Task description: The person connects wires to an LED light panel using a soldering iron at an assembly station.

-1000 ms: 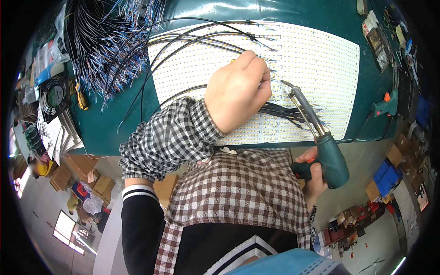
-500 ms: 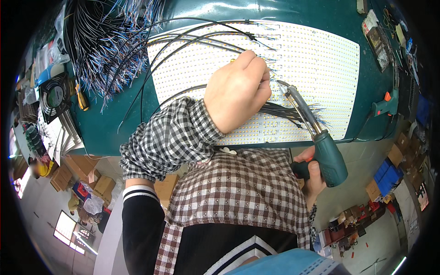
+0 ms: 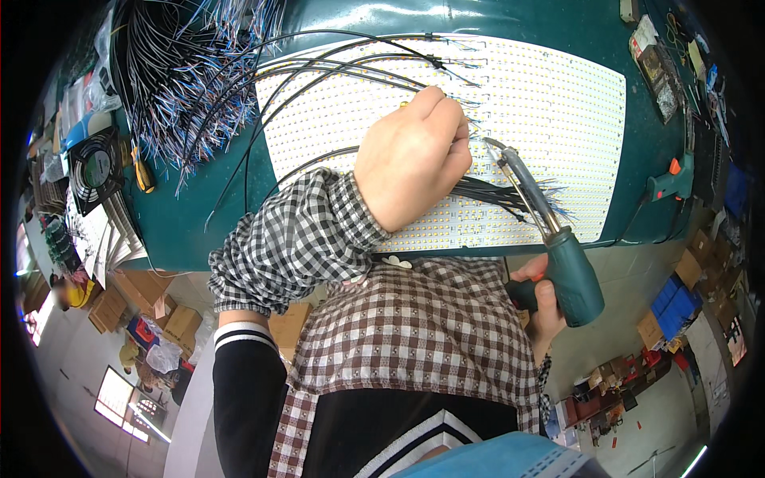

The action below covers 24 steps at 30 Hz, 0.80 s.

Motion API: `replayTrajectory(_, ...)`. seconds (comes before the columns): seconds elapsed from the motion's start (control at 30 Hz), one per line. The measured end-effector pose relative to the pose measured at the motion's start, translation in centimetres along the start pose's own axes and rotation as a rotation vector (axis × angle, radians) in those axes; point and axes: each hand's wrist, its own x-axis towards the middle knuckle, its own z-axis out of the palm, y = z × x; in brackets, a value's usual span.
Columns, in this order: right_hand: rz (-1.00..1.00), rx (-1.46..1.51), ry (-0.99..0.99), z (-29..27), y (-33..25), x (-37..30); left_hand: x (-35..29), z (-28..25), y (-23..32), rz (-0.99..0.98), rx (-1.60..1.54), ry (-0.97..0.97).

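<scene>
My left hand (image 3: 414, 163) is closed in a pinch over a white LED panel (image 3: 558, 103). A black cable (image 3: 335, 153) runs in under it, and thin wire ends show just beyond its fingertips; the grip itself is hidden. My right hand (image 3: 547, 307) grips a green soldering gun (image 3: 578, 279) at the panel's near edge. The gun's bent tip points up and left, close to the left fingertips. Several black cables (image 3: 358, 73) lie across the panel's far left, their thin wires along its middle. A bundle of black cables (image 3: 490, 191) lies under the gun.
A large heap of black cables (image 3: 147, 64) with blue and white wire ends covers the table's far left. A small fan (image 3: 94, 169) and a screwdriver (image 3: 143, 171) lie near it. At the right edge rests a green glue gun (image 3: 671, 182). Cardboard boxes (image 3: 143, 288) stand below.
The soldering gun's tip has shifted very slightly up with my right hand. My left hand stays in place.
</scene>
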Motion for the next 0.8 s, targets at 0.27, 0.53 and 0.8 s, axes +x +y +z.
replayTrajectory(0.27, 0.050, -0.012, 0.020, -0.1, -0.3, -0.1, 0.0, -0.1, 0.0, -0.011, 0.005, -0.009)
replayTrajectory(0.53, -0.039, -0.018, 0.080, 0.4, -0.5, 0.4, 0.1, -0.6, -0.1, 0.021, -0.080, -0.041)
replayTrajectory(0.8, -0.076, -0.053, 0.054, -0.4, 0.2, 0.2, 1.6, -1.5, -0.3, 0.025, -0.002, -0.248)
